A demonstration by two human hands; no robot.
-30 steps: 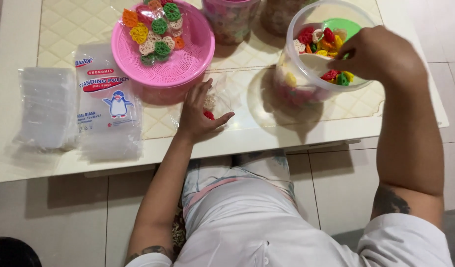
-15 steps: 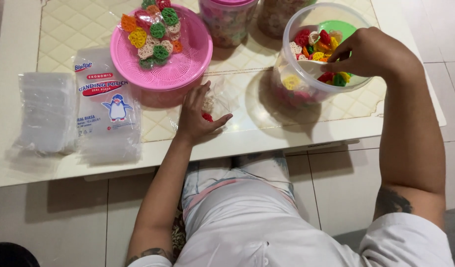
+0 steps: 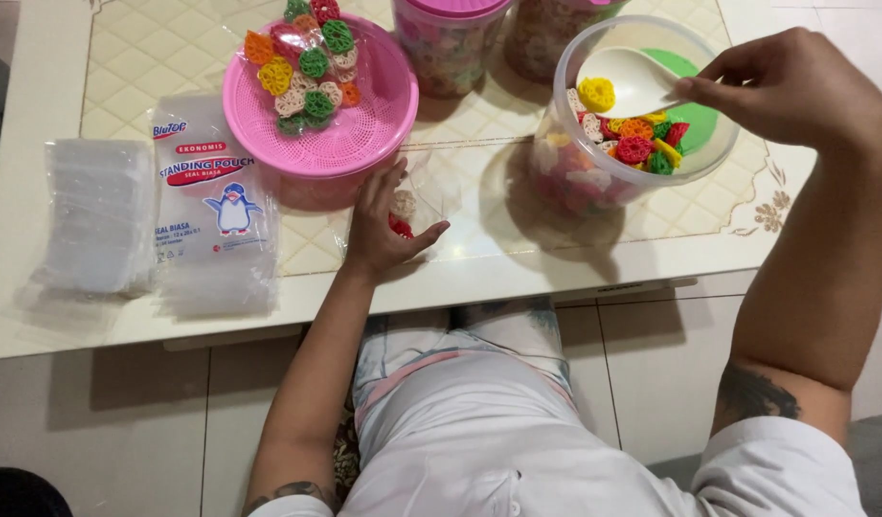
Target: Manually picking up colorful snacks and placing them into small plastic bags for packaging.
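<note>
A white spoon (image 3: 635, 84) carries one yellow wheel-shaped cracker (image 3: 596, 94) just above the heap of coloured crackers (image 3: 637, 139) in the clear round tub (image 3: 565, 172) on the right of the table (image 3: 460, 258). The right hand (image 3: 795, 91) pinches the spoon's handle at the tub's right rim. A second ago this hand was sunk among the crackers with the spoon hidden; now the spoon is lifted and loaded, so a scoop appears to have just been drawn.

Left of the tub, the left hand (image 3: 384, 225) rests on the table, fingers loosely curled around the mouth of a small clear pouch (image 3: 417, 196) with a few crackers already inside; it has barely shifted.

Farther left sits a pink strainer basket (image 3: 350, 134) holding a filled bag of crackers (image 3: 305, 59). Two lidded jars (image 3: 451, 43) stand at the far edge. Stacks of empty pouches (image 3: 216, 225) lie at the near left.
</note>
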